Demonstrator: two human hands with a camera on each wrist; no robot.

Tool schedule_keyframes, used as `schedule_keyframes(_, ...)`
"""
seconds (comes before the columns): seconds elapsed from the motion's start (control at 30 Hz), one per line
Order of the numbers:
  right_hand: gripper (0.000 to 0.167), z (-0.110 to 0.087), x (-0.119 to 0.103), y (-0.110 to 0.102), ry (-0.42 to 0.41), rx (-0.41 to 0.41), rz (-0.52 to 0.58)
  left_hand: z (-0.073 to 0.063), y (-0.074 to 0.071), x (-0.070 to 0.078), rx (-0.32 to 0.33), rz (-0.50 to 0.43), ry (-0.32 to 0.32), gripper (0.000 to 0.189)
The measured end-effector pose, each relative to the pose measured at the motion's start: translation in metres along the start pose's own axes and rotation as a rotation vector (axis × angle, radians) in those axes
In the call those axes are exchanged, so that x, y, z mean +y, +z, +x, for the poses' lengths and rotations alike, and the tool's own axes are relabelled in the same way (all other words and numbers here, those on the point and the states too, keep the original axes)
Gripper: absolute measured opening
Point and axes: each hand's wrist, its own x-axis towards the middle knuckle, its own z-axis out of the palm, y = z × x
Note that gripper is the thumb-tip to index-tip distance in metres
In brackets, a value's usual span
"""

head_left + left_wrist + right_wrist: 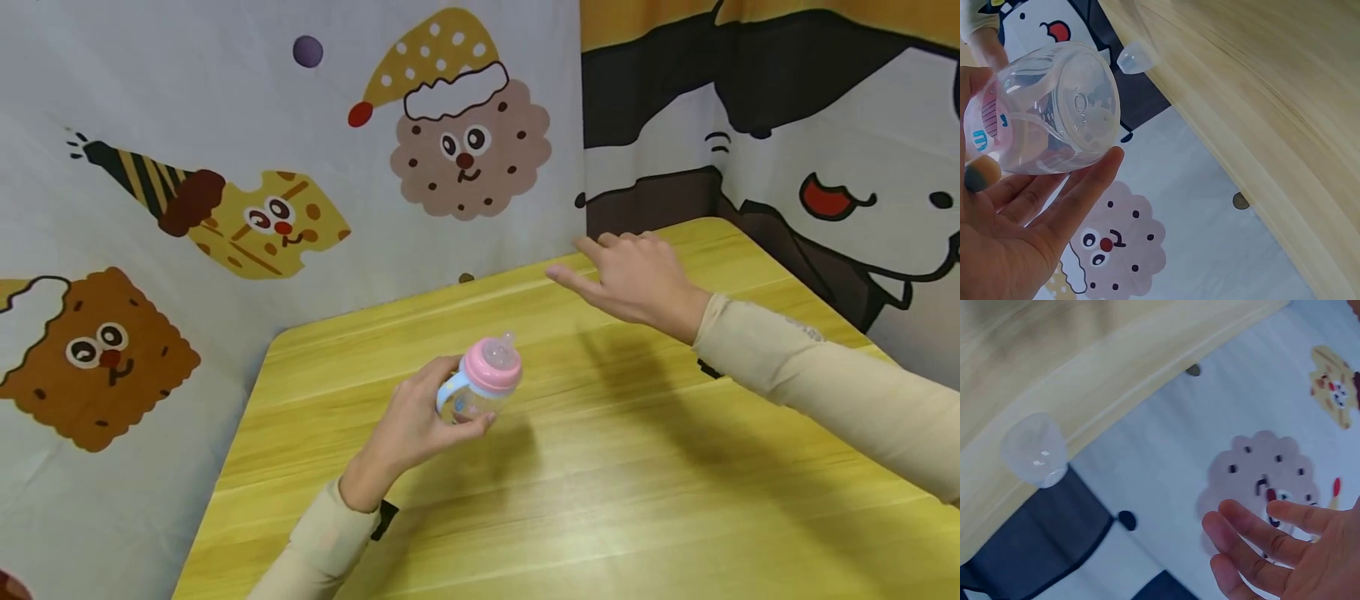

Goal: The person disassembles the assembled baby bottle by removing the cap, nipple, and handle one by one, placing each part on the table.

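Observation:
My left hand (408, 421) grips a baby bottle (491, 367) with a pink collar, a clear teat and a light blue handle, held tilted over the table. In the left wrist view its clear base (1085, 103) faces the camera, with the thumb and fingers around the body. My right hand (637, 279) is over the far right part of the table, fingers extended and holding nothing. A clear dome-shaped cap (1035, 450) stands near the table's far edge in the right wrist view; in the head view the right hand hides it.
The wooden table (622, 517) has rounded far corners. Behind it and to the left hangs a white cloth (262, 83) printed with cartoon biscuits. Another cartoon cloth (862, 167) hangs along the far right side.

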Motion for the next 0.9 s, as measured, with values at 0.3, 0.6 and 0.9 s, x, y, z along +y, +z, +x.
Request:
schedule_keyframes(0.3,0.079,-0.015,-0.031,-0.020,-0.091,-0.032,0.145,0.001,0.001,0.001,0.019,-0.010,0.011,0.063)
schedule_keyframes(0.6,0.084,-0.027,-0.058,-0.031,-0.107,-0.161,0.314,0.002,0.003,0.004,0.032,0.002,0.013,0.060)
schedule_keyframes(0.9,0.099,-0.035,-0.085,-0.016,-0.235,-0.206,0.407,0.002,0.002,0.003,0.013,0.003,0.051,0.058)
